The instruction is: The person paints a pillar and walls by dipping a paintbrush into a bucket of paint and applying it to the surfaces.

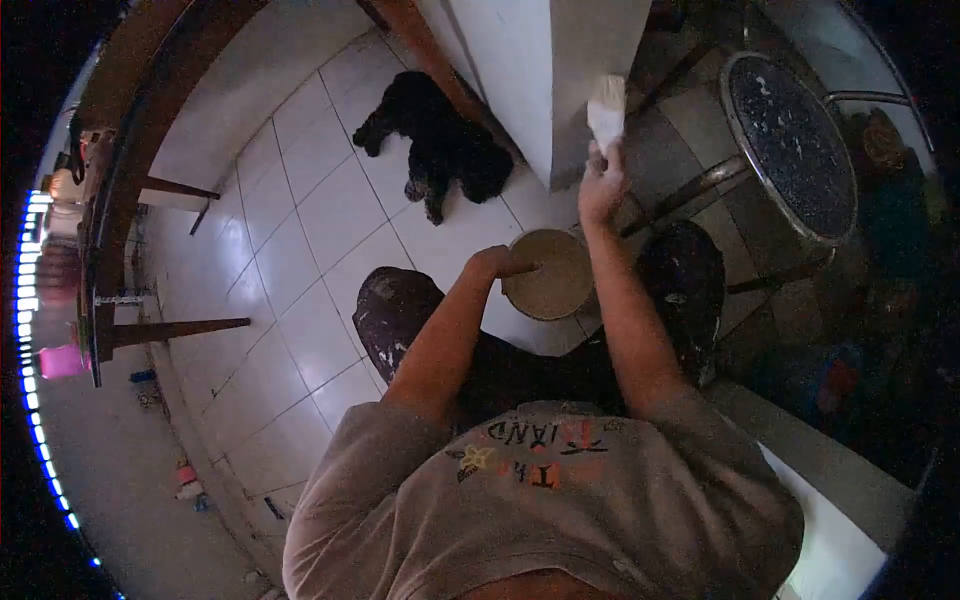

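My right hand (603,190) is closed around the handle of a paintbrush (606,118). The brush points up and away from me, its bristles overlapping the narrow grey face of a white pillar (590,40). Lower down, my left hand (492,262) grips the rim of a round tub (517,307), with a finger or thumb reaching over its edge. A tan surface shows within the tub, which sits between my knees. My dark trousers carry pale paint-like spots.
A black dog (435,140) lies on the white tiles (300,250) ahead, left of the pillar. On the right stands a round stool (790,145) with a speckled dark seat and metal legs. Wooden furniture (180,330) with slanting legs lines the left side.
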Tool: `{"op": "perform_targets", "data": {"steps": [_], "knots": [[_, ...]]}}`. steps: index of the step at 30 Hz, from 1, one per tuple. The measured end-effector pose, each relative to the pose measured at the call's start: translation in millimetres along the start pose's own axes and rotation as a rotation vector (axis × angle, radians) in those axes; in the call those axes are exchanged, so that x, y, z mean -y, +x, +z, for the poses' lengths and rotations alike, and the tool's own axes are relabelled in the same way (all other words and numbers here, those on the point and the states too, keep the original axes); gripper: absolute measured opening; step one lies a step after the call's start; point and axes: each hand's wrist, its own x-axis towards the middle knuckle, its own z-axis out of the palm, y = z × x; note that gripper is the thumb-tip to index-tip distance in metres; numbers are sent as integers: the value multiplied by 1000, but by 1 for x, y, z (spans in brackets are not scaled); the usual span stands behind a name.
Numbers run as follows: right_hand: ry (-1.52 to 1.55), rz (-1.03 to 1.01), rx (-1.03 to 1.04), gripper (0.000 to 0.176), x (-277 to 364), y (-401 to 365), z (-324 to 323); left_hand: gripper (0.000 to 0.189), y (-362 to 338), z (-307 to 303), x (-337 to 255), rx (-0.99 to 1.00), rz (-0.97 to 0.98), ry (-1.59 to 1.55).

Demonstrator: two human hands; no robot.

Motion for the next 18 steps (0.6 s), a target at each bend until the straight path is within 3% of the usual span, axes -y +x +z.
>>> {"op": "perform_targets", "data": {"steps": [3, 6, 8, 12, 14, 17, 18], "knots": [[97, -72, -69, 32, -18, -17, 20, 84, 4, 0, -2, -99, 33, 23], [-73, -45, 46, 34, -22, -35, 10, 80, 39, 6, 10, -70, -72, 140], [-210, 133, 271, 36, -20, -44, 6, 85, 62, 11, 30, -240, 30, 227], [-337, 212, 460, 36, -47, -62, 1, 85, 47, 10, 29, -246, 134, 203], [-420, 266, 579, 37, -60, -62, 0, 81, 32, 6, 15, -183, 50, 149], [-474, 334, 490, 39, -35, -30, -25, 78, 37, 8, 15, -238, 23, 204], [-366, 364, 367, 39, -42, -20, -21, 78, 30, 9, 13, -233, 18, 208]]}}
